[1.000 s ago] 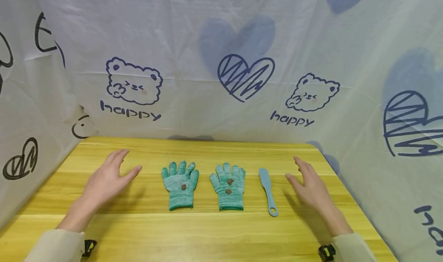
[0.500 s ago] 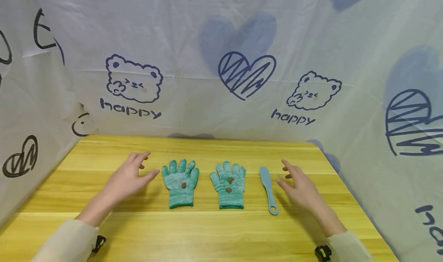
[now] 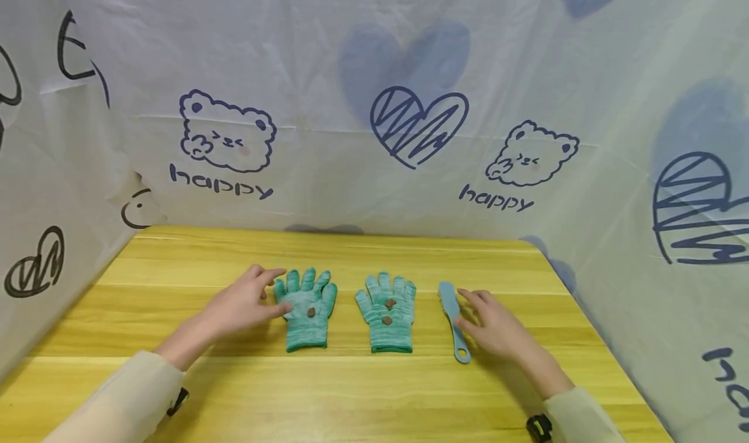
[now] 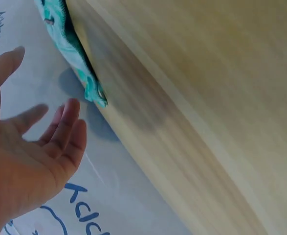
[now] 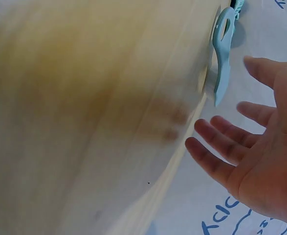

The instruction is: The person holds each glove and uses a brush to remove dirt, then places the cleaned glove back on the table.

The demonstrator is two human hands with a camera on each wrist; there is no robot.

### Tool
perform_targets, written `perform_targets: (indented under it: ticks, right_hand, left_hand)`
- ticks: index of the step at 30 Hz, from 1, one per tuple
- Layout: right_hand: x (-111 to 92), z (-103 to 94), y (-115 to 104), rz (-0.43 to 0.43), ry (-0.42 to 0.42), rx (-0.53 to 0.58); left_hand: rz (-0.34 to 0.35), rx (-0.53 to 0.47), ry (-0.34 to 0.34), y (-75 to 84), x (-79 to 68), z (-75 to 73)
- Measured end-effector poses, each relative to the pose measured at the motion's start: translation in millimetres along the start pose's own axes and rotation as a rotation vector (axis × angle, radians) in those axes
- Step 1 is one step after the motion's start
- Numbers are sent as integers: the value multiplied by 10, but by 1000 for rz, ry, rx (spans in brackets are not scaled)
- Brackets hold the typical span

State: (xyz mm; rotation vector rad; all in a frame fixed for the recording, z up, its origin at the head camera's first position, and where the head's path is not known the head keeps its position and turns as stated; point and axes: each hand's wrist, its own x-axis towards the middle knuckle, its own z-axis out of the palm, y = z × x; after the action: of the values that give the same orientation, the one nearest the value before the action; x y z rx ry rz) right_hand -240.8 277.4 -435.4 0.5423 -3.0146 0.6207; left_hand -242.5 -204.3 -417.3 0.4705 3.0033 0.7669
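Two green knitted gloves lie side by side on the wooden table, fingers pointing away. The left glove [image 3: 306,326] has one brown spot; the right glove [image 3: 391,335] bears two. To their right lies a light-blue brush [image 3: 450,309] with a hole in its handle end and pale bristles along its left side. My left hand [image 3: 242,306] is at the left glove's outer edge, thumb overlapping it in the head view, fingers spread. My right hand [image 3: 497,326] is just right of the brush, fingertips close to it and fingers loosely bent. In the right wrist view the brush [image 5: 222,58] lies beyond the thumb.
The yellow wooden table [image 3: 363,397] ends at a white cloth backdrop [image 3: 328,170] printed with hearts, bears and lettering. More of this cloth hangs along both sides. A dark strap [image 3: 538,427] shows at my right wrist.
Both hands have moved inward: the left one rightward to the left glove, the right one leftward to the brush. The gloves and the brush lie where they were.
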Motion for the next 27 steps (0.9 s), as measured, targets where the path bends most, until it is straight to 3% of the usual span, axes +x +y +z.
perform_targets:
  ticks: [5, 10, 27]
  right_hand:
    - [-2, 35, 19, 0, -43, -24]
    - [11, 54, 20, -14, -62, -42]
    - [92, 7, -60, -17, -123, -87]
  left_hand:
    - [4, 23, -136, 20, 22, 73]
    - [0, 54, -202, 17, 17, 133]
    - [-20, 157, -215, 113, 84, 185]
